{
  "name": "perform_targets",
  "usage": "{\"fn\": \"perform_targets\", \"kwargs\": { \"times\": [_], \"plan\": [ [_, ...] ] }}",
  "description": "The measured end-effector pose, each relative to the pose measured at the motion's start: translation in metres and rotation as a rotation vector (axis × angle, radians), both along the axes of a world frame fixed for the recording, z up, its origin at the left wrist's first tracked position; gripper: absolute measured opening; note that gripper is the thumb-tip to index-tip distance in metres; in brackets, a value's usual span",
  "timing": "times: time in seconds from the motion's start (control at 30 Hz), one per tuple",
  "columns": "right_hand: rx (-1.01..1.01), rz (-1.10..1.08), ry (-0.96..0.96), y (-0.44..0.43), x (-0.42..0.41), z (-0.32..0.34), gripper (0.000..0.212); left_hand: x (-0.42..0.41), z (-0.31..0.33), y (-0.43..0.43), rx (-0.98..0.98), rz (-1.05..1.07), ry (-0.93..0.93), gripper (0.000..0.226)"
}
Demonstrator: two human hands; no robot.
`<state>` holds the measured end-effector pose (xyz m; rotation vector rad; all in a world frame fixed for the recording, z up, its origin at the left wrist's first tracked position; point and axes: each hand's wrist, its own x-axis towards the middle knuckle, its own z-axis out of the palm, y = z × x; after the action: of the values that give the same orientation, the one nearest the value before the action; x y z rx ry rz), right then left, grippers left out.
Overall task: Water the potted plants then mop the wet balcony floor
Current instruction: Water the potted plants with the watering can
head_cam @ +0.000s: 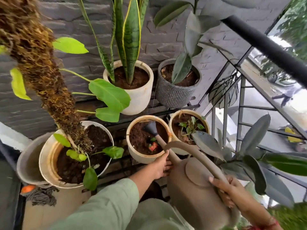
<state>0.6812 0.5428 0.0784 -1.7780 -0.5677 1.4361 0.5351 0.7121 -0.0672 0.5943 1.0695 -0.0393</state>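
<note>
While right hand is gripping can, flat left hand steadying it, pot is apparently being watered; mop, 8 o'clock, is lying unused.

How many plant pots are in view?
6: snake-plant pot and grey ribbed pot up top; moss-pole pot, pot left of it, centre pot, seedling pot below. Foreground plant's pot is hidden.

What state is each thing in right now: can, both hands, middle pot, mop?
Can: tilted forward, rose over the middle pot.
Left hand: fingers straight, against the can's front.
Right hand: grips the can's handle.
Middle pot: upright, soil dark.
Mop: lying down, untouched.
</note>
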Motion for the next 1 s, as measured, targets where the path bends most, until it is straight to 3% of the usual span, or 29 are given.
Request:
{"fn": "perform_targets", "kwargs": {
  "times": [0.33,0.67,1.0],
  "plan": [
    [-0.013,-0.058,0.066,0.0,-0.013,-0.026,0.073,0.01,-0.002,0.02,0.109,-0.058,0.168,0.062],
    [-0.039,0.12,0.036,-0.029,-0.016,-0.033,0.051,-0.019,-0.028,-0.044,0.093,0.12,0.235,0.064],
    [-0.121,-0.004,0.003,-0.075,-0.004,-0.018,0.051,0.016,-0.017,-0.088,0.108,0.039,0.248,0.066]
  ]
}}
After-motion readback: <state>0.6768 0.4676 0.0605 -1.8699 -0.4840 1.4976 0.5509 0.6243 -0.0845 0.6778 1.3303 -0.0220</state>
